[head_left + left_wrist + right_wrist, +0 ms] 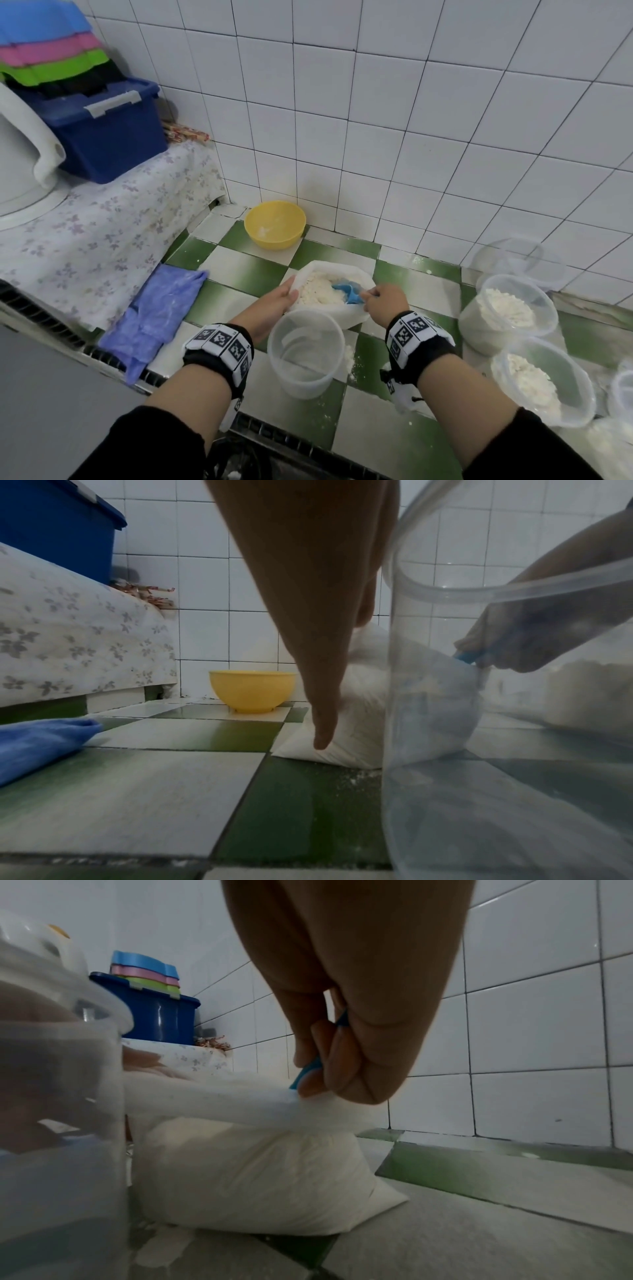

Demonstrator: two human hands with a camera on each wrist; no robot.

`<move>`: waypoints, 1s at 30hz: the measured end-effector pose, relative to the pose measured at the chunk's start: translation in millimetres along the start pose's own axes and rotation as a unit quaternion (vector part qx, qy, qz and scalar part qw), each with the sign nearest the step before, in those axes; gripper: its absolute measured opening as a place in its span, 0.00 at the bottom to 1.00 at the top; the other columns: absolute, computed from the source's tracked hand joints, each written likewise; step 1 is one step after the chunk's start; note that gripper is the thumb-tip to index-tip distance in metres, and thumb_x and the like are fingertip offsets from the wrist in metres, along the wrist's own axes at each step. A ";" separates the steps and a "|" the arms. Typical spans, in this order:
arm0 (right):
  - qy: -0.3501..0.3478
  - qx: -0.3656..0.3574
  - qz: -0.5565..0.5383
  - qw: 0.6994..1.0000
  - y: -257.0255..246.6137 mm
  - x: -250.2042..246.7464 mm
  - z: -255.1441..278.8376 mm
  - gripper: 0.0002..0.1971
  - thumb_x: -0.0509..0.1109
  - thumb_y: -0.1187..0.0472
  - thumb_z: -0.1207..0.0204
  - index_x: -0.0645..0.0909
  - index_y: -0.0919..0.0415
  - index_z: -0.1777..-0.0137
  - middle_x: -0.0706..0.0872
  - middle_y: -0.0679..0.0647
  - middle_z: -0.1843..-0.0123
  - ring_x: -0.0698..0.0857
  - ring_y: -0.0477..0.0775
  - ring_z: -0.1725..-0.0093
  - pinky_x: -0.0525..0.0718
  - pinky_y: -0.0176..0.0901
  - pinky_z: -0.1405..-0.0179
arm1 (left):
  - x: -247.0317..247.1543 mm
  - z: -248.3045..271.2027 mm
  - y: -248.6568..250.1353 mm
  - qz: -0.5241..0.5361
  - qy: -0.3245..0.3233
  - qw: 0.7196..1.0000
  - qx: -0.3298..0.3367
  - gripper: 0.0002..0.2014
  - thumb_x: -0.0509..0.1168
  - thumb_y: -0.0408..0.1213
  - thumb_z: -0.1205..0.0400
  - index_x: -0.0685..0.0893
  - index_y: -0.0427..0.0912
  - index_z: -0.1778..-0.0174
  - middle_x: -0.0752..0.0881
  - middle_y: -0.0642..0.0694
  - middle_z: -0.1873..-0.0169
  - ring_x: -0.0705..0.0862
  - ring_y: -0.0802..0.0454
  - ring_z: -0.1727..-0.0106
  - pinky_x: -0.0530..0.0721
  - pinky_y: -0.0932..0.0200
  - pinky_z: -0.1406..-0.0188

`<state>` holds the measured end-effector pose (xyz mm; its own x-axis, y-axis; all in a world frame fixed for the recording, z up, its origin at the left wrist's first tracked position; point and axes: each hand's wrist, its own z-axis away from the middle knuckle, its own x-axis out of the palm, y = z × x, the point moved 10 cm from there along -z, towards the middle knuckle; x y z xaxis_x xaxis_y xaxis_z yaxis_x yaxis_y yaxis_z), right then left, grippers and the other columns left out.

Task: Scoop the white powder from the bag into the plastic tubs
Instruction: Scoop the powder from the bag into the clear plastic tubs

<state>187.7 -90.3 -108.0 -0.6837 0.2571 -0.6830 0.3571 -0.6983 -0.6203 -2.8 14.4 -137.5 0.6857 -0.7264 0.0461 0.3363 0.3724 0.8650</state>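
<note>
An open white bag (356, 315) of white powder (317, 289) stands on the green and white tiled floor. My left hand (275, 303) holds the bag's left rim, thumb at the edge and fingers (322, 723) straight down its outside. My right hand (385, 301) grips the handle of a blue scoop (347, 293), whose bowl lies in the powder. The right wrist view shows the fingers (342, 1056) pinching the scoop (304, 1072) just above the bag's rim. An empty clear tub (305, 353) stands right in front of the bag, between my wrists. Two tubs holding powder (510, 315) (541, 380) sit to the right.
A yellow bowl (275, 224) sits by the tiled wall behind the bag. A blue cloth (154, 315) lies to the left, below a floral-covered ledge (102, 222) with a blue storage box (106, 137). More clear tubs (513, 257) stand at the far right. Spilled powder dusts the floor.
</note>
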 end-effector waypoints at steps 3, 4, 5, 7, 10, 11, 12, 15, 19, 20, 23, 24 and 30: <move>0.005 -0.001 -0.018 1.000 2.1 -3.7 -0.4 0.15 0.63 0.56 0.18 0.86 0.68 0.45 0.89 0.62 0.48 0.83 0.55 0.54 0.80 0.44 0.49 | -5.2 -3.4 -5.3 0.033 0.011 0.999 -0.003 0.25 0.55 0.40 0.10 0.61 0.54 0.15 0.70 0.46 0.20 0.76 0.44 0.25 0.72 0.39 0.23; 0.011 -0.002 -0.028 1.000 2.1 -7.0 -0.4 0.15 0.64 0.57 0.18 0.86 0.68 0.45 0.89 0.61 0.49 0.82 0.54 0.57 0.80 0.43 0.52 | -8.0 -3.1 -6.5 0.050 0.021 0.998 -0.007 0.25 0.55 0.39 0.10 0.61 0.53 0.15 0.71 0.44 0.20 0.76 0.44 0.26 0.72 0.39 0.23; 0.017 -0.002 -0.040 0.999 2.0 -10.5 -0.4 0.15 0.64 0.57 0.18 0.86 0.68 0.46 0.89 0.60 0.50 0.81 0.51 0.61 0.78 0.41 0.57 | -10.1 -2.0 -7.1 0.069 0.030 0.997 -0.013 0.25 0.54 0.37 0.10 0.61 0.51 0.15 0.72 0.43 0.21 0.77 0.43 0.26 0.73 0.39 0.24; 0.023 0.002 -0.066 0.998 2.2 -17.6 -0.8 0.14 0.64 0.58 0.18 0.86 0.68 0.47 0.88 0.58 0.55 0.76 0.46 0.70 0.75 0.36 0.67 | -12.1 -1.2 -8.6 0.093 0.039 0.995 -0.019 0.24 0.53 0.35 0.09 0.62 0.50 0.16 0.75 0.41 0.24 0.78 0.42 0.28 0.75 0.39 0.26; 0.016 0.008 -0.100 0.995 0.1 -25.7 -1.8 0.13 0.64 0.58 0.18 0.85 0.67 0.47 0.85 0.52 0.64 0.73 0.44 0.72 0.74 0.34 0.70 | -11.4 1.0 -8.8 0.091 0.031 0.995 -0.021 0.23 0.54 0.37 0.09 0.66 0.52 0.17 0.81 0.45 0.29 0.82 0.44 0.31 0.77 0.40 0.28; 0.013 0.007 -0.108 0.994 -0.9 -28.3 -1.8 0.12 0.65 0.58 0.18 0.85 0.66 0.48 0.84 0.51 0.66 0.73 0.45 0.73 0.74 0.34 0.69 | -12.0 1.1 -8.2 0.091 0.030 0.995 -0.019 0.21 0.55 0.37 0.09 0.68 0.53 0.19 0.83 0.47 0.32 0.83 0.46 0.33 0.78 0.41 0.29; 0.008 0.009 -0.118 0.993 -1.6 -30.4 -2.0 0.12 0.65 0.58 0.19 0.86 0.66 0.48 0.84 0.50 0.67 0.73 0.45 0.73 0.75 0.36 0.69 | -13.1 2.3 -6.8 0.096 0.034 0.995 -0.016 0.20 0.55 0.37 0.10 0.69 0.54 0.22 0.85 0.49 0.36 0.84 0.47 0.36 0.80 0.42 0.31; -0.017 0.019 -0.157 0.987 -1.1 -34.8 -0.5 0.10 0.67 0.59 0.20 0.85 0.67 0.50 0.85 0.53 0.66 0.71 0.47 0.74 0.73 0.37 0.73 | -11.0 6.1 -1.3 0.101 0.033 0.994 -0.004 0.16 0.55 0.35 0.10 0.72 0.53 0.28 0.86 0.54 0.47 0.86 0.52 0.45 0.83 0.51 0.41; -0.063 0.002 -0.227 0.972 -9.2 -44.8 8.0 0.09 0.68 0.63 0.21 0.84 0.71 0.50 0.85 0.59 0.66 0.68 0.47 0.75 0.68 0.35 0.78 | -9.9 8.9 -0.3 0.090 0.037 0.995 -0.013 0.10 0.55 0.34 0.10 0.78 0.54 0.43 0.87 0.55 0.50 0.86 0.54 0.49 0.83 0.56 0.47; -0.082 -0.006 -0.240 0.967 -13.4 -47.4 12.0 0.09 0.68 0.65 0.21 0.84 0.72 0.50 0.84 0.61 0.65 0.68 0.46 0.76 0.67 0.34 0.81 | -11.4 8.9 -1.1 0.089 0.040 0.995 -0.015 0.10 0.56 0.34 0.10 0.78 0.54 0.42 0.87 0.55 0.50 0.86 0.54 0.49 0.84 0.56 0.47; -0.147 -0.034 -0.255 0.955 -26.4 -51.4 26.6 0.09 0.69 0.67 0.22 0.84 0.75 0.49 0.83 0.64 0.65 0.67 0.46 0.77 0.66 0.31 0.84 | -13.1 10.6 -1.6 0.092 0.041 0.995 -0.020 0.10 0.57 0.36 0.11 0.78 0.53 0.39 0.89 0.55 0.49 0.87 0.53 0.48 0.86 0.56 0.50; -0.167 -0.045 -0.246 0.954 -30.2 -51.4 31.5 0.09 0.69 0.67 0.22 0.84 0.75 0.49 0.84 0.62 0.67 0.67 0.46 0.77 0.65 0.31 0.84 | -13.8 11.0 -2.1 0.092 0.043 0.995 -0.021 0.11 0.57 0.36 0.10 0.78 0.52 0.35 0.89 0.54 0.48 0.87 0.53 0.47 0.86 0.55 0.49; -0.261 -0.086 -0.160 0.948 -41.5 -29.7 58.2 0.09 0.69 0.65 0.22 0.87 0.70 0.50 0.84 0.55 0.70 0.67 0.45 0.76 0.65 0.30 0.81 | -18.1 13.4 -5.1 0.102 0.059 0.993 -0.030 0.20 0.56 0.36 0.10 0.70 0.42 0.21 0.88 0.49 0.45 0.87 0.50 0.45 0.86 0.48 0.42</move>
<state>156.1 -107.9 -39.5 -0.9801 0.0407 -0.1943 0.1469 -0.5098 -0.8477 -25.5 18.0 -136.1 0.8125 -0.5618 0.1555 0.2184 0.5407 0.8124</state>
